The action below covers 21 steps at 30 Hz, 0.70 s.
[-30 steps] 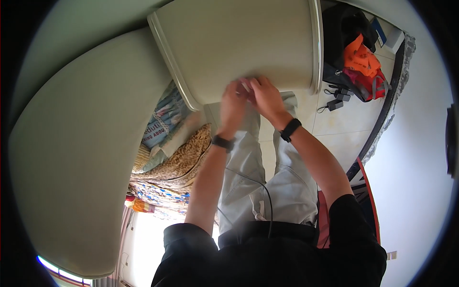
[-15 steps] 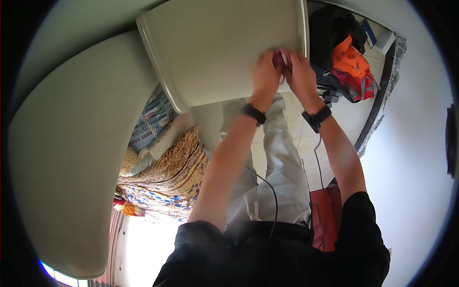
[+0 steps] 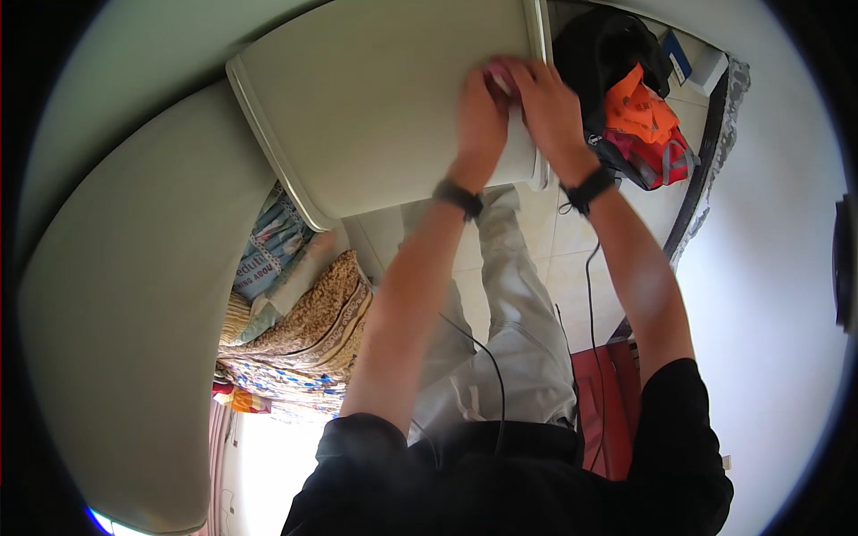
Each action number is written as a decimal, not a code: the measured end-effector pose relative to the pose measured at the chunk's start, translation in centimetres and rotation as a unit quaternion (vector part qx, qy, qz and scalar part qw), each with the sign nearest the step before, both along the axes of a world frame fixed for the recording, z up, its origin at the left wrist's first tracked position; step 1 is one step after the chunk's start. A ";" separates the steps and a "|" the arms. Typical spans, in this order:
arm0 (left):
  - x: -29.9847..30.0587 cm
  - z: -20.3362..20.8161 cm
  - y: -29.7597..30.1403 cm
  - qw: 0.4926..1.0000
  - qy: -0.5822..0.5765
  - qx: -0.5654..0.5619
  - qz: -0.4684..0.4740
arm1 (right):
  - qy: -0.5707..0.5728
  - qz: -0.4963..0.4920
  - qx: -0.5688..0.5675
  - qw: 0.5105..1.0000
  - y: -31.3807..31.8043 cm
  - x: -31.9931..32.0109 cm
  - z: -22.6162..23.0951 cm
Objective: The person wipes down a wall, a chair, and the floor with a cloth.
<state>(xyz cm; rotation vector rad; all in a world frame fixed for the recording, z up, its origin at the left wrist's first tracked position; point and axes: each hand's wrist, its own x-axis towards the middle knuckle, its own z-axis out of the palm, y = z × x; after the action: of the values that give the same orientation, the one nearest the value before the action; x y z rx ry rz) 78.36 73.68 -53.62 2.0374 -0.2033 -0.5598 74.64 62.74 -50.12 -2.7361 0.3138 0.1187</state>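
Observation:
Both of my hands are raised close together in front of a pale panel with raised rims (image 3: 384, 107), near its right edge. Between their fingers is a small pinkish-red object (image 3: 498, 71) with a whitish part; its kind cannot be made out. My left hand (image 3: 483, 121) is closed on the object's left side. My right hand (image 3: 551, 112) curls over it from the right, fingertips touching it. The fingers cover most of it. A black band (image 3: 459, 198) circles my left wrist and another black band (image 3: 590, 189) my right, each with a thin dark cable near it.
Beyond the panel's right edge lie a black bag (image 3: 617, 54), an orange bag (image 3: 639, 107) and a red bag (image 3: 666, 161). Patterned bedding (image 3: 313, 313) is heaped at the left. A red box-like thing (image 3: 608, 402) stands beside my right leg, near the white wall (image 3: 760, 313).
My hands have moved farther forward over the panel, still holding the small pinkish-red object. The view has shifted slightly, so the panel and bags appear farther left.

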 end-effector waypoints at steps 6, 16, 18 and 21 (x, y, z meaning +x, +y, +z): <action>6.2 0.4 -2.5 0.999 -0.049 -0.018 0.007 | -0.099 -0.012 0.000 0.995 -2.1 5.3 -0.2; -4.1 0.3 4.5 0.996 0.058 0.062 -0.024 | 0.080 -0.031 0.061 0.994 3.2 -4.1 0.6; -6.5 0.8 7.1 0.993 0.092 0.072 -0.022 | 0.083 -0.026 0.130 0.988 5.2 -6.4 0.5; -8.2 1.4 9.8 0.988 0.108 0.107 -0.023 | 0.052 0.020 0.104 0.993 7.6 -8.2 0.1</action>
<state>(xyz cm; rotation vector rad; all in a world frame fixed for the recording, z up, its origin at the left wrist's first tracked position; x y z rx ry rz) 70.12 83.52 -52.20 2.1617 -0.0617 -0.8577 66.43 70.35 -50.05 -2.5338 0.2597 0.2892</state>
